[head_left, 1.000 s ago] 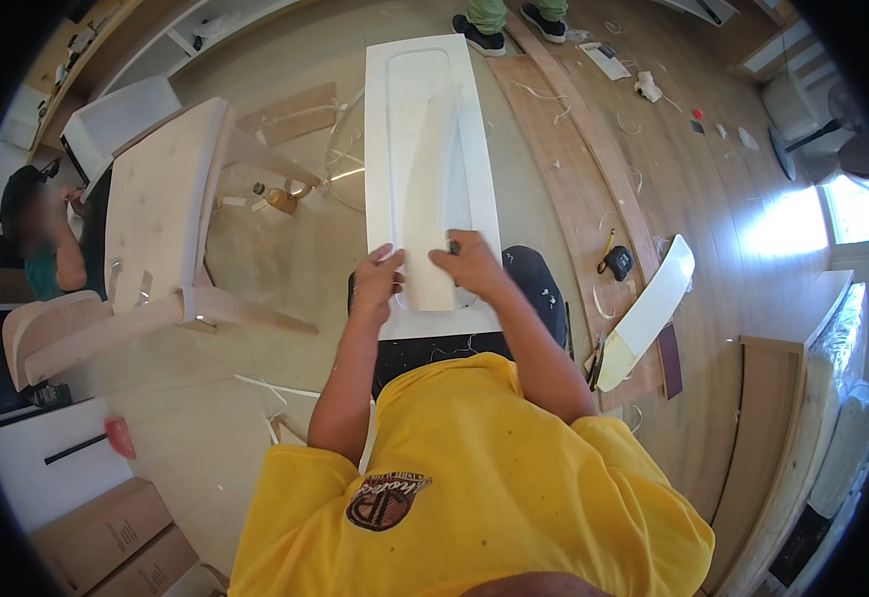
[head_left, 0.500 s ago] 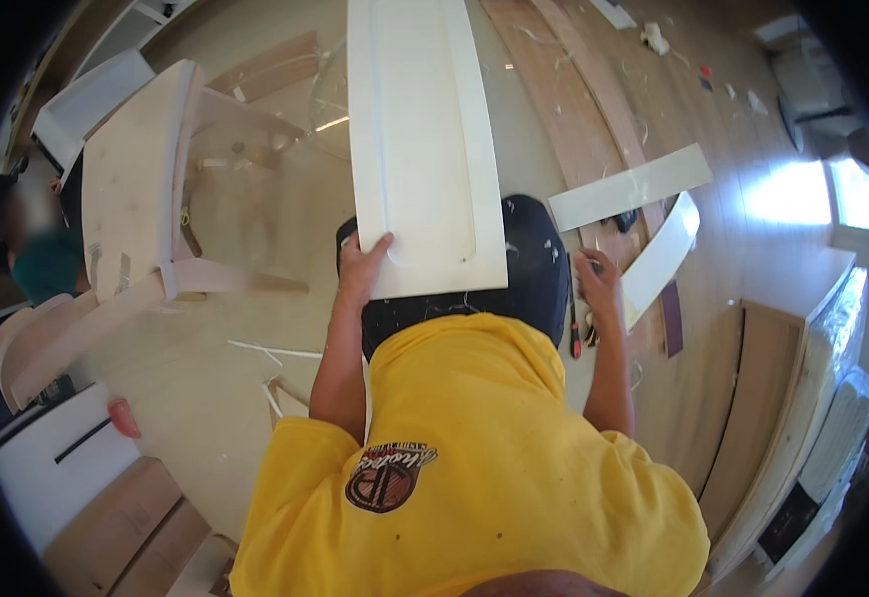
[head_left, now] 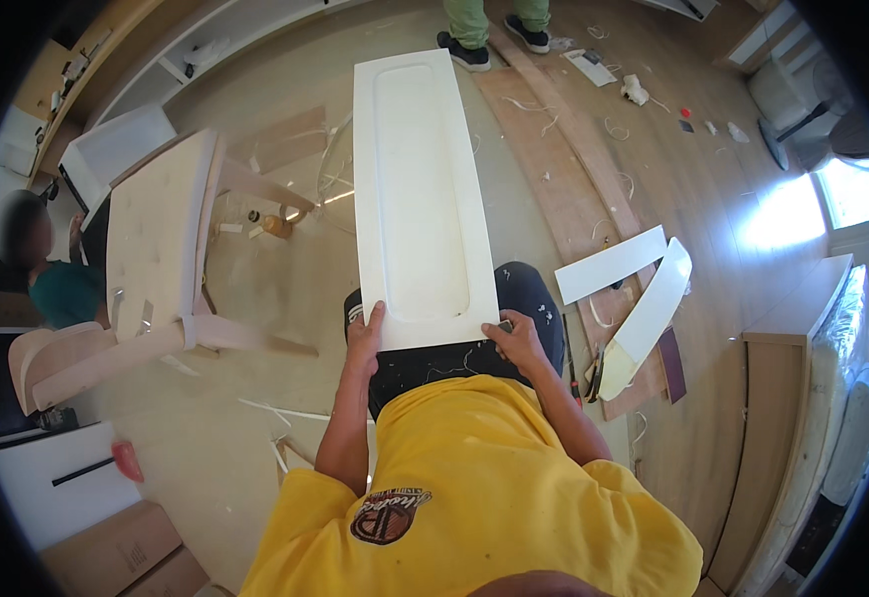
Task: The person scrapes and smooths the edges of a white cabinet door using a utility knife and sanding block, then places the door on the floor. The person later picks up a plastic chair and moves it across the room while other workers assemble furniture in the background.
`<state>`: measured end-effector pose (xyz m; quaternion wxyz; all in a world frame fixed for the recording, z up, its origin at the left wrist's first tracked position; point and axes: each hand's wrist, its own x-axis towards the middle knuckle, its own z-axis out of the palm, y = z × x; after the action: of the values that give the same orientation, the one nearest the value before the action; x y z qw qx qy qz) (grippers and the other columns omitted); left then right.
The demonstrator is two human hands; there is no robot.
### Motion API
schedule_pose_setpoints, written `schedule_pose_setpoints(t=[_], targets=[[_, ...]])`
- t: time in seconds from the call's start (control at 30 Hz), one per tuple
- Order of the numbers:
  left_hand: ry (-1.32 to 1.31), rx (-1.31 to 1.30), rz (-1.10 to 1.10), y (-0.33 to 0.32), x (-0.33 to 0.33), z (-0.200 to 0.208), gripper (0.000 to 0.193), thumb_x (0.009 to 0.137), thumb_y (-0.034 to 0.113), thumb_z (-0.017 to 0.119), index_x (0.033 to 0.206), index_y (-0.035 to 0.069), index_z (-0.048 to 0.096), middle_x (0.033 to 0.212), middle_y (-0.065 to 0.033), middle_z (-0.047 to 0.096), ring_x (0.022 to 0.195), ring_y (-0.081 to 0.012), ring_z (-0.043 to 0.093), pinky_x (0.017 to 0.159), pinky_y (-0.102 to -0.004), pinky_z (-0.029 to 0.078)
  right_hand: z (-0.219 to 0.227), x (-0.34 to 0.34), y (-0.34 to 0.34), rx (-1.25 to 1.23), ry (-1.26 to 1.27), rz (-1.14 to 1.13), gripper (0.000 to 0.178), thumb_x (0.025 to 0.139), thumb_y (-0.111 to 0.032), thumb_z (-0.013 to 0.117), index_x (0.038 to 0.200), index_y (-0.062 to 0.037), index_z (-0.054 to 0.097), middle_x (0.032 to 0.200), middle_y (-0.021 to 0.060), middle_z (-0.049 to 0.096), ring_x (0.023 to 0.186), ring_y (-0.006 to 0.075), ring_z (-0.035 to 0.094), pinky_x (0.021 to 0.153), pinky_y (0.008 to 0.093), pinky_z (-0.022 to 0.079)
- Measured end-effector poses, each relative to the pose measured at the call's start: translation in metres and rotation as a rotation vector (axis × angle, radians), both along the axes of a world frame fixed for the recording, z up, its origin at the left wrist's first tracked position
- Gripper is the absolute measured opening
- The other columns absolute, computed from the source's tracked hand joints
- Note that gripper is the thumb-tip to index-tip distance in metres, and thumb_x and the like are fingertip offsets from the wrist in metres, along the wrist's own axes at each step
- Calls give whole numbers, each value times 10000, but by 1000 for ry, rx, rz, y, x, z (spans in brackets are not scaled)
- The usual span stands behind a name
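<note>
A long white panel [head_left: 420, 189] with a recessed rectangular border rests across my lap, its far end pointing away from me. My left hand [head_left: 364, 338] is closed on the panel's near left edge, thumb on top. At the near right corner, my right hand [head_left: 518, 343] touches the panel's edge. Its fingers pinch a small dark piece [head_left: 504, 326], too small to name. Dark trousers [head_left: 529, 289] show beneath the panel.
Two white strips [head_left: 609, 266] lie crossed at right, over brown boards [head_left: 544, 174]. A red-handled tool [head_left: 575, 386] lies beside my right leg. At left stands a wooden-legged piece of furniture [head_left: 161, 229], a co-worker [head_left: 61, 289] behind it. Another person's shoes [head_left: 466, 52] stand ahead.
My right hand has come in from the right to the panel's near corner. The panel's far end now shows, and another person's legs have appeared at the far end of the room.
</note>
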<state>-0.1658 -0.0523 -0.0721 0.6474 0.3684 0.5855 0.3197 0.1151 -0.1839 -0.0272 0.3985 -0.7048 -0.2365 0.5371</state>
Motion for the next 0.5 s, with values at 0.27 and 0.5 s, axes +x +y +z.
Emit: schedule_pose_setpoints(t=[0.27,0.5], targets=[[-45,-73,-35,74,53,14,614,1001,494,686,1265,-56,624,1069,-161,729,921,-224,715,787,-371,587,-16,41,73,236,107,-308,417,899,-107,798,1264,44,662,720,29,644,526,95,573,475,249,480],[-35,-38,-45,133,123,8,686,999,518,666,1347,-64,561,1183,-211,689,1036,-294,700,868,-438,581,-38,105,147,312,46,-407,452,929,-100,760,1343,28,632,733,24,643,539,102,573,479,261,479]])
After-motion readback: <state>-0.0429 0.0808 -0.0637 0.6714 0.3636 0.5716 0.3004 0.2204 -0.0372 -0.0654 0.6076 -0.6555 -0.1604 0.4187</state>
